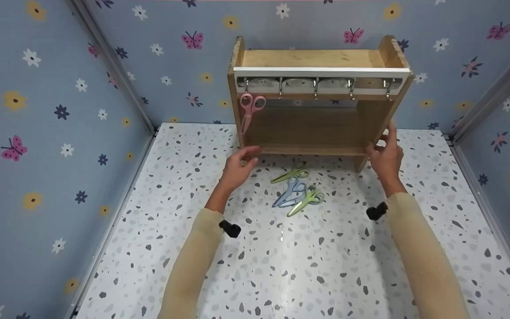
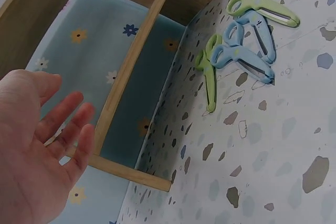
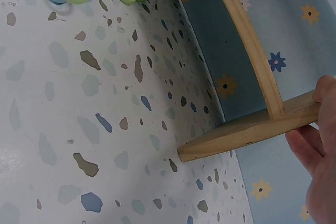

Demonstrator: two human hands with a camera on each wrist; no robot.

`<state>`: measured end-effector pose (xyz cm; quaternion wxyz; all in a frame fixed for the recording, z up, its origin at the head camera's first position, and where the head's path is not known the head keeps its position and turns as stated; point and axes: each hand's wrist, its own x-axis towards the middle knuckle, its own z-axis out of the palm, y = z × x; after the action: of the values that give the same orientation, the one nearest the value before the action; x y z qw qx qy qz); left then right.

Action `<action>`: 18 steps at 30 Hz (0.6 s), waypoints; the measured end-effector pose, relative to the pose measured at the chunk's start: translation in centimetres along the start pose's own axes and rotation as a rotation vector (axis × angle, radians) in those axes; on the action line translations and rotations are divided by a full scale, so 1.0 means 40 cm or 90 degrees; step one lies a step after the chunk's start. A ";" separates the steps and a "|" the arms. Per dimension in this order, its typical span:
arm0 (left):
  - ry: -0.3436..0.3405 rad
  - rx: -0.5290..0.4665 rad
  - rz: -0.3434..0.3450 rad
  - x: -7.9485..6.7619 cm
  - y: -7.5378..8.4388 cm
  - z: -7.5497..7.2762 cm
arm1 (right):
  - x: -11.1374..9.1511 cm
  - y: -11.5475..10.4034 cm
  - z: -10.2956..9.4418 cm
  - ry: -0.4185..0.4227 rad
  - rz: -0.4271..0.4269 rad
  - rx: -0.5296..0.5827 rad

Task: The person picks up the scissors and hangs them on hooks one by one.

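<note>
Head view: left fingers [image 1: 249, 150] loosely bent; right fingers [image 1: 391, 133] pinch wooden rack [image 1: 309, 130].

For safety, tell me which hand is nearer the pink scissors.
Left. The left hand is below the pink scissors; the right hand holds the opposite side of the wooden rack.

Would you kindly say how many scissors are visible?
5: a pink pair hangs from the rack's leftmost hook; on the table lie a far green pair, a near green pair, a blue pair beneath it, and another blue pair between.
</note>
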<state>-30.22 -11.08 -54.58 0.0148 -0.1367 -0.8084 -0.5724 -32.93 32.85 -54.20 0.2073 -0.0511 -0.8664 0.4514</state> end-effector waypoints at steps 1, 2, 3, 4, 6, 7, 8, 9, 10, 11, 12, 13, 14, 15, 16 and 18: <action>0.000 0.003 -0.001 -0.001 0.000 0.003 | 0.000 0.000 0.000 -0.001 0.001 0.002; 0.001 0.007 -0.002 -0.002 -0.001 0.006 | -0.001 0.000 0.001 -0.001 0.001 0.002; 0.001 0.011 -0.001 -0.003 -0.001 0.008 | -0.001 0.000 0.001 0.000 0.001 0.003; 0.003 0.015 0.000 -0.003 -0.003 0.011 | -0.002 0.000 0.001 0.000 0.000 0.002; 0.005 0.022 0.002 -0.005 -0.005 0.017 | -0.002 -0.001 0.001 0.001 -0.001 0.000; 0.003 0.024 0.003 -0.006 -0.006 0.019 | -0.003 -0.001 0.001 0.002 -0.001 -0.001; 0.001 0.025 0.003 -0.007 -0.006 0.022 | -0.003 -0.001 0.001 0.003 -0.002 -0.003; -0.002 0.027 0.002 -0.008 -0.005 0.025 | -0.002 -0.001 0.001 0.004 -0.004 -0.003; -0.007 0.029 0.000 -0.009 -0.005 0.028 | -0.001 -0.001 0.000 0.005 -0.004 -0.003; -0.013 0.031 0.000 -0.010 -0.003 0.030 | -0.001 -0.001 0.000 0.005 -0.004 -0.004; -0.019 0.033 0.001 -0.011 -0.003 0.033 | 0.001 0.000 0.000 0.006 -0.004 -0.005; -0.026 0.035 0.000 -0.012 -0.003 0.036 | 0.001 0.000 0.001 0.006 -0.003 -0.005; -0.033 0.034 0.001 -0.012 -0.003 0.040 | 0.002 0.000 0.001 0.006 -0.002 -0.006; -0.038 0.035 0.002 -0.012 -0.003 0.043 | 0.003 0.000 0.001 0.006 0.000 -0.005; -0.041 0.034 0.003 -0.013 -0.003 0.046 | 0.003 0.000 0.001 0.004 0.003 -0.006; -0.044 0.035 0.001 -0.013 -0.004 0.052 | 0.003 0.000 0.002 0.003 0.006 -0.005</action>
<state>-29.46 -9.30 -55.54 -0.0092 -0.1566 -0.8237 -0.5449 -33.07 32.82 -54.21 0.2065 -0.0572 -0.8676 0.4487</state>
